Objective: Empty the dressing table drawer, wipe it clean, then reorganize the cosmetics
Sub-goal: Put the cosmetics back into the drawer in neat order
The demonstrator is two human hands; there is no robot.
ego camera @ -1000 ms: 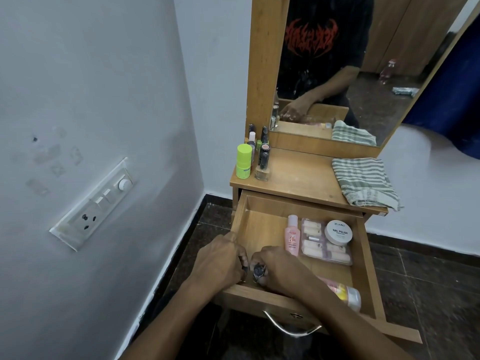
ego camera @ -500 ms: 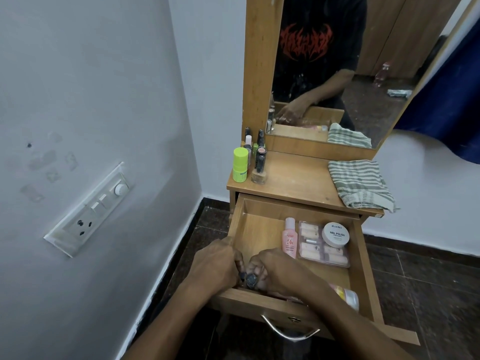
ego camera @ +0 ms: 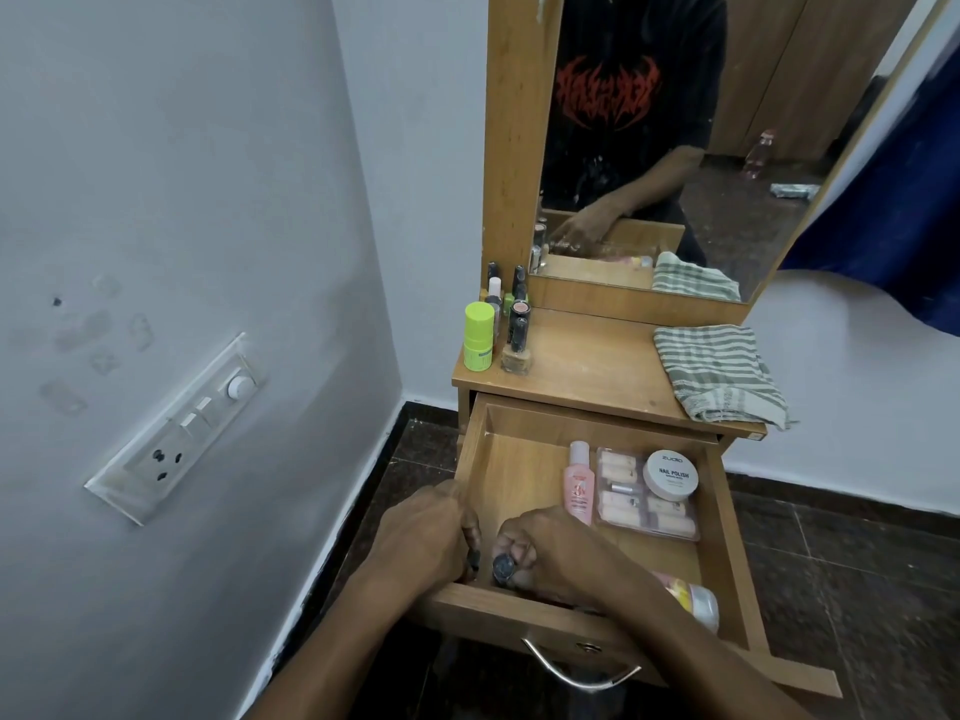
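Right hand [ego camera: 563, 556] grips dark bottle [ego camera: 503, 566], seemingly cap-up; left hand [ego camera: 421, 540] curled, contents unclear.

This is looking like a bedroom corner in a home. A tall wood-framed mirror [ego camera: 649, 148] is standing on a small dressing counter [ego camera: 587, 366]. Nail polish bottles [ego camera: 511, 324] are clustering below its left edge, and a striped cloth [ego camera: 719, 376] is lying below its right. The mirror is reflecting wooden cupboard doors [ego camera: 769, 70]. Left of it, a household switch panel [ego camera: 176, 433] is sitting on the painted wall, and a blue curtain [ego camera: 893, 210] is hanging to its right.
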